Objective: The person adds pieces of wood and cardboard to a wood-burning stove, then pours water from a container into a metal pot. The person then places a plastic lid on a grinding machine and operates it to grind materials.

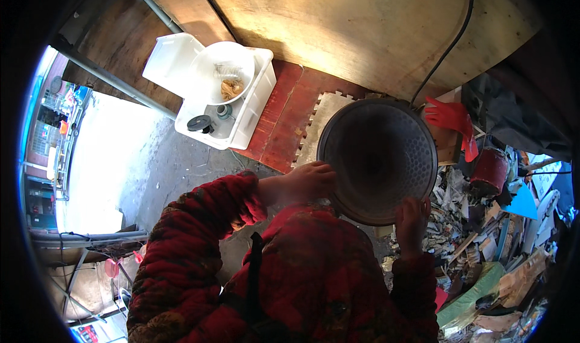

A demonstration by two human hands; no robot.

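A large round dark pan (378,162), with a raised rim and a honeycomb pattern on its right inner side, is in front of me. My left hand (312,180) has its fingers on the pan's left rim. On the lower right rim is my right hand (411,218), its fingers curled over the edge. The pan overlaps a pale foam mat with a jigsaw edge (324,112), lying on a red wooden board (283,107). Whether the pan rests on the mat or is held above it, I cannot tell.
A white plastic box (253,121) holds a white basin (208,66), a dark lid and a small jar. Behind stands a plywood panel (362,30) with a black cable. Right of the pan are a red rubber glove (451,116), a red bucket (489,171) and heaped scrap (476,234).
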